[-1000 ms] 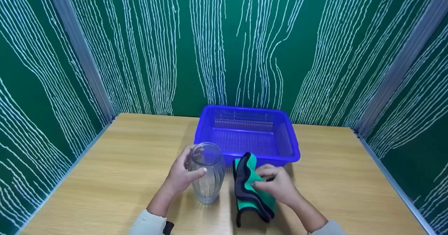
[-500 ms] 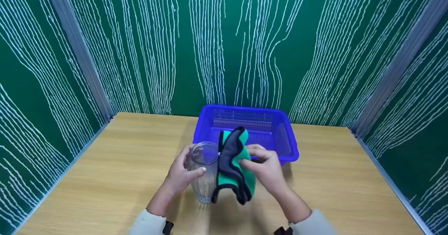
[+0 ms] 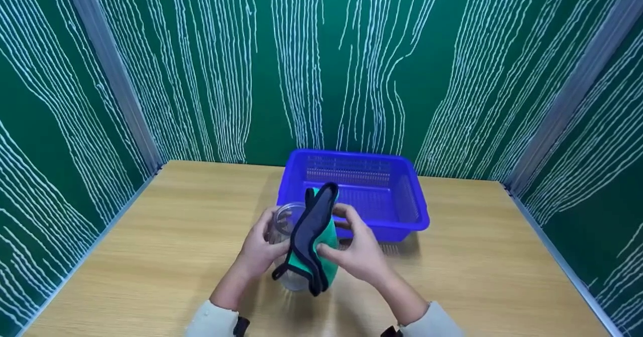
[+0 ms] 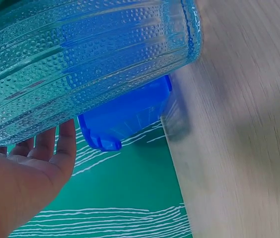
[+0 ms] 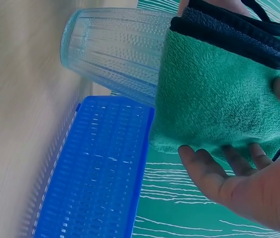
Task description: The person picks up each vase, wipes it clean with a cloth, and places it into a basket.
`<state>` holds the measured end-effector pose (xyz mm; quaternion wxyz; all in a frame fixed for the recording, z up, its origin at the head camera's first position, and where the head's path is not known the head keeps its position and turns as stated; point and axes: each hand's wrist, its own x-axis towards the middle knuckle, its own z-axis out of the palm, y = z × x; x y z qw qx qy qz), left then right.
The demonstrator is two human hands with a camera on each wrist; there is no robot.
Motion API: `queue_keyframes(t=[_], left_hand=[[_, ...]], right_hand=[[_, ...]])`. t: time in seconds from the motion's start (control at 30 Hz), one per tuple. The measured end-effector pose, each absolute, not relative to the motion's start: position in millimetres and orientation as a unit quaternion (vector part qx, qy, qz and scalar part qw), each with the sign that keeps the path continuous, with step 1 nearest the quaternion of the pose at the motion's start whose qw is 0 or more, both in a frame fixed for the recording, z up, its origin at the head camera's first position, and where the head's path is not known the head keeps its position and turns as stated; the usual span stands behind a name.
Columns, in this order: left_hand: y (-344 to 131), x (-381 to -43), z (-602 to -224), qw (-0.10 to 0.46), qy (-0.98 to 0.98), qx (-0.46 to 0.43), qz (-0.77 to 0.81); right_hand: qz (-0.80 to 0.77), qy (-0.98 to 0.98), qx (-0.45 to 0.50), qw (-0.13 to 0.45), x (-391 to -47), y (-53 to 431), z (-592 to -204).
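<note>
The folded green terry cloth with black edging [image 3: 307, 234] had, in the head view, just come leftward between my hands. It now hid much of the front of the tall clear glass vase [image 3: 287, 232], which I judged brought both into one working spot. My right hand [image 3: 359, 254] pinched the cloth; my left hand [image 3: 258, 244] gripped the vase. Half a second earlier the cloth overlapped only the vase's right side; my left hand had barely moved, and the open-topped blue plastic basket [image 3: 374, 196] stayed behind on the pale wooden tabletop [image 3: 477, 246].

In the left wrist view, my fingers curved at the dimpled glass; I couldn't tell whether its base touched the tabletop.

In the right wrist view, my thumb pressed one face of the cloth, my fingertips at its lower edge. Whether it pressed the glass was hidden.
</note>
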<state>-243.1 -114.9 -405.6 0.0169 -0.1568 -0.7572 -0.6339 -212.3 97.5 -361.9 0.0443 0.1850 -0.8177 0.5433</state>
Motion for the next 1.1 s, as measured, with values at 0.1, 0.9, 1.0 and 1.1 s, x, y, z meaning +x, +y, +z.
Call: queue_keyframes(t=[0.1, 0.9, 1.0, 1.1], left_hand=[[-117, -250, -416, 0.024, -0.757, -0.156, -0.634], [-128, -240, -395, -0.030, -0.765, -0.181, -0.617], [-129, -239, -394, -0.032, -0.766, -0.181, -0.616], [-129, -239, -394, -0.034, -0.762, -0.183, -0.621]], right_hand=[[0.549, -0.813, 0.187, 0.043, -213, 96, -362], [0.556, -0.791, 0.256, 0.006, -251, 106, -398], [0.538, -0.801, 0.262, 0.004, -253, 106, -398], [0.529, -0.811, 0.249, 0.001, -254, 105, -399]])
